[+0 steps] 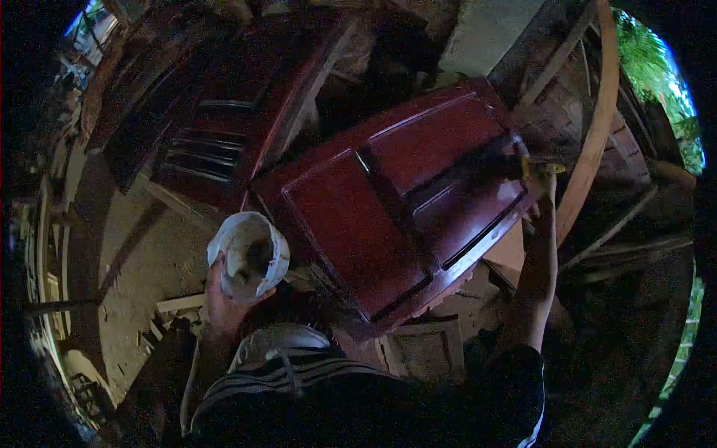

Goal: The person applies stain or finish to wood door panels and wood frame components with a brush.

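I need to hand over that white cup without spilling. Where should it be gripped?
Grip the white cup around its lower wall from underneath, as the left hand does now; its open mouth faces up and slightly tilted, so a side-and-bottom hold looks steadiest.

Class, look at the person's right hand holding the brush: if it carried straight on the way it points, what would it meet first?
The right hand points its brush leftward along the dark red door panel. Going on, it would most likely meet only the panel's glossy surface and raised middle rail; depth is hard to judge in this dim view.

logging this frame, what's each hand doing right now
left hand: closed on the white cup
right hand: closed on the brush
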Available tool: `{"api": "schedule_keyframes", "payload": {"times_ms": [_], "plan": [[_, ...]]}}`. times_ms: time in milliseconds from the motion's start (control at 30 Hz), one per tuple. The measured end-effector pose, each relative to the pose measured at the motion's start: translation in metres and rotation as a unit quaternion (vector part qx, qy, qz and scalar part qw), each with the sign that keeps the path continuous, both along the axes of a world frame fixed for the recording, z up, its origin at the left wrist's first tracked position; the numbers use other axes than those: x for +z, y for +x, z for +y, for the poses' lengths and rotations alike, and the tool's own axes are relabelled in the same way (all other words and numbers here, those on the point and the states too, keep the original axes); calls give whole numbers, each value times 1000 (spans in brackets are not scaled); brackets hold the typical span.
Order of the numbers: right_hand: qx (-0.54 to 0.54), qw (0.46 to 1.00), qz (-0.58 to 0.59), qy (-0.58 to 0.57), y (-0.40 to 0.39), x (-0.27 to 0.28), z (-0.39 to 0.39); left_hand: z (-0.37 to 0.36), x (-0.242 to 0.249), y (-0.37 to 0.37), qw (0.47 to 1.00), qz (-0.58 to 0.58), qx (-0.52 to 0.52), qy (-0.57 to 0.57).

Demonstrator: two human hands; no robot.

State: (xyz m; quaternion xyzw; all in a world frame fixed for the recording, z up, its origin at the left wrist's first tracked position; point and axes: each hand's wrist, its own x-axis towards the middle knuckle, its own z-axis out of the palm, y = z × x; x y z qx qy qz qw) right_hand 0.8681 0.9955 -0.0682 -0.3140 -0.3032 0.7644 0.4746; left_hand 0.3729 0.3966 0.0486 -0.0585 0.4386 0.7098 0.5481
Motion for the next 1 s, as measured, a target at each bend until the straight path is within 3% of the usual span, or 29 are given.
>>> {"api": "schedule_keyframes", "payload": {"times_ms": [33,67,100,167,233,300,333,367,433,467,500,533,600,633,700,767,833,900,967,1000], "plan": [[8,1000,2,-1,-14,7,-12,0,2,-3,1000,5,2,-20],[-111,891,-379,223,-24,23,-34,3,11,-1,1000,8,9,-23],[-209,585,-673,402,-30,31,-46,8,22,3,999,40,1,-14],[-176,569,-709,376,-14,8,-36,13,30,7,997,72,-11,-9],[-141,550,-745,350,-13,4,-47,14,33,7,1000,29,7,-5],[-115,516,-688,498,-28,21,-104,11,25,-1,1000,27,-7,8],[-85,478,-726,487,-44,38,-142,9,21,-5,999,25,-24,22],[-8,551,-693,465,-48,38,-170,6,17,-8,999,25,-18,20],[27,714,-548,436,-102,85,-264,2,14,-5,999,29,6,-12],[29,713,-549,434,-114,78,-290,2,19,-3,1000,27,5,-14],[99,900,-387,175,-122,67,-307,6,26,-2,999,36,2,-25],[157,931,-298,140,-129,70,-307,9,30,-2,998,43,-5,-35],[270,953,-133,34,-143,78,-308,7,24,-4,998,48,-32,-2],[248,940,-208,109,-159,81,-305,6,20,-7,997,54,-53,29],[219,915,-237,242,-179,74,-279,5,16,-11,997,54,-60,22],[192,922,-167,292,-193,47,-235,5,23,-12,996,61,-64,8],[163,949,-124,241,-196,38,-181,13,39,-5,998,58,-32,-3],[204,942,-119,240,-178,21,-101,13,40,-3,999,46,-13,1],[214,914,-187,290,-142,8,-23,13,36,2,999,37,11,5],[157,883,-308,318,-145,26,-23,12,33,4,998,64,19,-16]]}}
